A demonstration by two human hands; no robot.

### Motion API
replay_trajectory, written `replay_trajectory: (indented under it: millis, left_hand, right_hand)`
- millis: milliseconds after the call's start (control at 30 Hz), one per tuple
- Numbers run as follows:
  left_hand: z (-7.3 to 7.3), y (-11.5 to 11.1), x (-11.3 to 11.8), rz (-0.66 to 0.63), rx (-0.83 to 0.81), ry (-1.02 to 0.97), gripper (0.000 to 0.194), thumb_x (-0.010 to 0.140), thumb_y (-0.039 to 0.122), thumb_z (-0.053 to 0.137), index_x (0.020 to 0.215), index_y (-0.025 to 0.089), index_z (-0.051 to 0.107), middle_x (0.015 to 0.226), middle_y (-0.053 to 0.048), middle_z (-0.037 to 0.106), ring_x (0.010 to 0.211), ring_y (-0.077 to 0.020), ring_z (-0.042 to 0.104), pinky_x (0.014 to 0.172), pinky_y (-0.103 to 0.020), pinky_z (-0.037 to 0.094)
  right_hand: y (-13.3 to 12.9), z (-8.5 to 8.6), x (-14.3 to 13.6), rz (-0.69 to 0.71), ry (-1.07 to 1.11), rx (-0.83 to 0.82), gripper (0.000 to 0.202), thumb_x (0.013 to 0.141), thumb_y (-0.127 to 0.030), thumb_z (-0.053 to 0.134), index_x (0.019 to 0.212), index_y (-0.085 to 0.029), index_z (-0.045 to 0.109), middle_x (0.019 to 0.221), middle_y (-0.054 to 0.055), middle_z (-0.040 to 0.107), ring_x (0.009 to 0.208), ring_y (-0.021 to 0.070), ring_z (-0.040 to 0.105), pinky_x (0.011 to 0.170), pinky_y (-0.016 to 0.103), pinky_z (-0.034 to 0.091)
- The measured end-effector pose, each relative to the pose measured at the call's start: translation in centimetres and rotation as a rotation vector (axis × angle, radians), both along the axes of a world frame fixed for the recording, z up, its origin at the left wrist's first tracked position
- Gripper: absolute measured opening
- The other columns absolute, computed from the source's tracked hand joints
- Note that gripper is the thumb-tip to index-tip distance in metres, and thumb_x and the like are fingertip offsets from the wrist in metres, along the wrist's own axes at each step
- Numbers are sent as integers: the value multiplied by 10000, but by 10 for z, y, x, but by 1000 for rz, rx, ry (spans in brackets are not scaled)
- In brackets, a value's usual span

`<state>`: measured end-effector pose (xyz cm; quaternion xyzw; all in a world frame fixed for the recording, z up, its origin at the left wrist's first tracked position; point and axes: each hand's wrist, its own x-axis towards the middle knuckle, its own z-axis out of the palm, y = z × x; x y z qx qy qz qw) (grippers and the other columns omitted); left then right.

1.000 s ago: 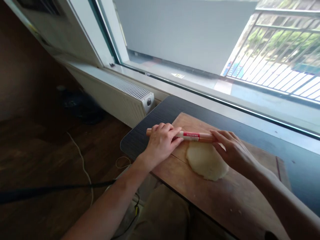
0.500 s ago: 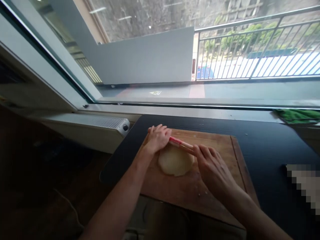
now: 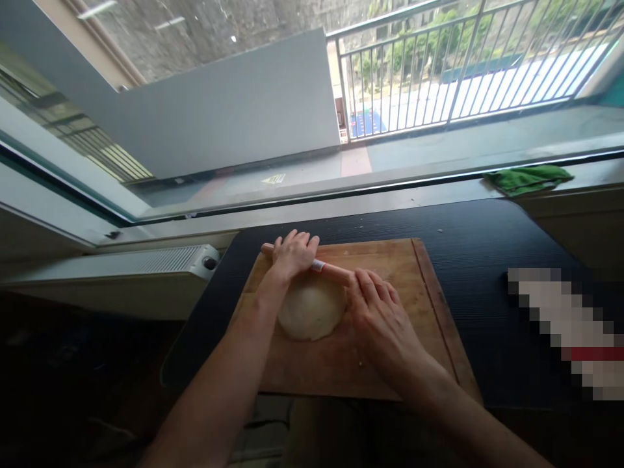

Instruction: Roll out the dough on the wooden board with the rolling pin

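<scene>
A slim wooden rolling pin [image 3: 335, 274] with a small label lies slantwise over the far edge of a flat round of pale dough [image 3: 311, 311]. My left hand [image 3: 295, 252] is over the pin near its far left end, fingers bent across it. Nearer me, my right hand [image 3: 380, 305] covers the pin's other end, which is hidden under the palm. Beneath the dough is a wooden cutting board [image 3: 400, 312] with a few small crumbs.
The board rests on a black table [image 3: 468, 260] below a large window. A white radiator [image 3: 160, 263] stands to the left. On the sill lies a green cloth [image 3: 531, 180]. A blurred-out object [image 3: 560, 325] is on the table's right side.
My view has swung to the right, so everything sits further left and tilts. The pin has turned: its red marking has given way to a whitish label. Both hands stay on it.
</scene>
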<state>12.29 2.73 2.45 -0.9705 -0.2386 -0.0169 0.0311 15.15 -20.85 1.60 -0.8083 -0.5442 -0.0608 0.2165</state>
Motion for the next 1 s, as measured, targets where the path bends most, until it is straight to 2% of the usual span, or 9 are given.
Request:
replay_trajectory:
  millis: [133, 200, 267, 433, 500, 567, 800, 867, 1000]
  left_hand:
    - [-6, -5, -57, 99, 49, -45, 475, 958, 368, 195, 1262, 173, 503, 1395, -98, 430, 1323, -244, 289, 1052, -457, 226]
    - [-8, -3, -66, 133, 29, -29, 514, 959, 387, 172, 1307, 144, 463, 1419, -107, 395, 1340, -243, 262, 1065, -442, 211]
    - [-7, 1, -52, 127, 16, 37, 507, 955, 378, 185, 1309, 144, 463, 1420, -109, 393, 1348, -264, 239, 1061, -474, 205]
    - [-1, 9, 28, 100, -57, 195, 440, 942, 395, 247, 1277, 249, 493, 1440, -61, 371, 1340, -299, 243, 1025, -579, 193]
    - [2, 5, 38, 75, -73, 213, 426, 944, 397, 247, 1245, 266, 517, 1436, -53, 379, 1336, -294, 254, 1021, -589, 186]
    - [3, -3, 24, 31, -63, 177, 428, 951, 384, 226, 1230, 265, 528, 1423, -52, 399, 1339, -282, 252, 1026, -592, 172]
    - [7, -28, -78, -71, -177, 18, 497, 970, 357, 132, 1392, 217, 353, 1462, -46, 330, 1370, -197, 205, 1096, -467, 166]
    - [6, -25, -69, -85, -141, 32, 488, 970, 345, 137, 1355, 239, 415, 1457, -28, 341, 1371, -212, 201, 1089, -485, 172]
    - [2, -22, 1, -59, -24, 37, 446, 960, 362, 212, 1254, 264, 533, 1401, -47, 431, 1351, -281, 235, 1043, -590, 158]
  right_hand:
    - [-7, 6, -15, 122, 30, 33, 529, 873, -97, 369, 1397, -69, 308, 1444, 152, 322, 1293, 282, 280, 1050, 463, 278]
    - [-7, 6, -14, 147, 52, 42, 538, 870, -105, 379, 1403, -83, 304, 1459, 138, 301, 1300, 282, 271, 1058, 468, 264]
    - [-4, 3, -5, 115, 66, 42, 533, 869, -95, 369, 1399, -81, 311, 1443, 148, 329, 1306, 281, 268, 1050, 472, 271]
    - [3, -2, 16, -35, 71, -3, 516, 852, -71, 363, 1367, -38, 352, 1396, 205, 380, 1298, 298, 292, 1024, 487, 288]
    - [1, -1, 16, -48, 60, -15, 500, 852, -72, 362, 1350, -37, 377, 1402, 215, 366, 1304, 307, 283, 1012, 497, 297]
    - [-2, 1, 13, -31, 47, -7, 475, 857, -75, 361, 1329, -70, 413, 1409, 204, 360, 1308, 305, 275, 1003, 504, 301]
    - [-9, 23, 12, 64, 74, 38, 461, 832, -69, 407, 1289, -121, 442, 1283, 140, 488, 1196, 273, 370, 964, 428, 334]
    - [-7, 27, 13, 61, 92, 10, 408, 841, -82, 409, 1237, -149, 484, 1168, 125, 548, 1101, 259, 432, 905, 403, 370]
    - [-5, 19, 13, -62, 98, -81, 394, 854, -91, 397, 1239, -136, 467, 1017, 124, 582, 955, 245, 489, 807, 380, 405]
